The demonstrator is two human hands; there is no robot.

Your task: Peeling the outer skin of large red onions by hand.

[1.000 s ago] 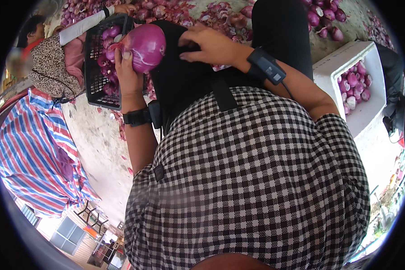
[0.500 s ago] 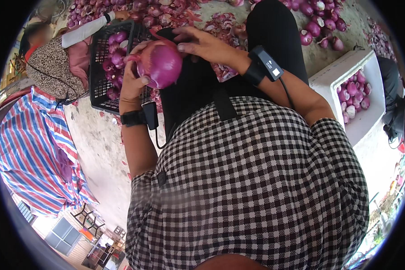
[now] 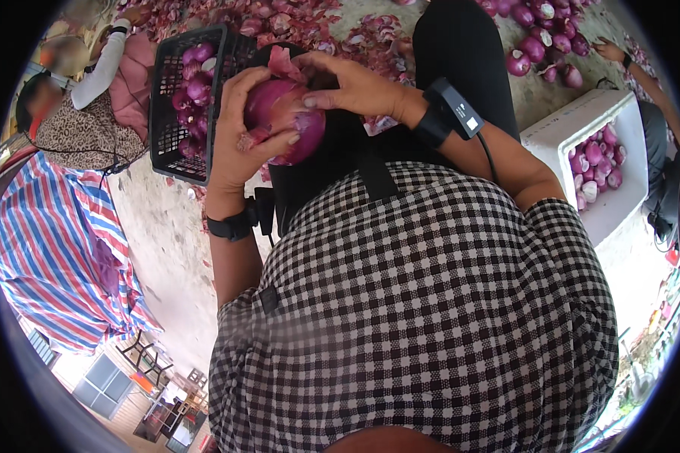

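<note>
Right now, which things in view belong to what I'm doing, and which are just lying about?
In use:
- red onion, between your left hand and right hand
- its loose skin
- probably the black crate and white box, both holding onions

Lying about:
- striped sheet
- scattered onion skins

The onion (image 3: 276, 109) is large, round and purple, with a shiny surface. It is held up between the left hand (image 3: 238, 140) and the right hand (image 3: 355, 87). At its upper side, a dry reddish skin piece (image 3: 286, 64) stands partly loose.
</note>
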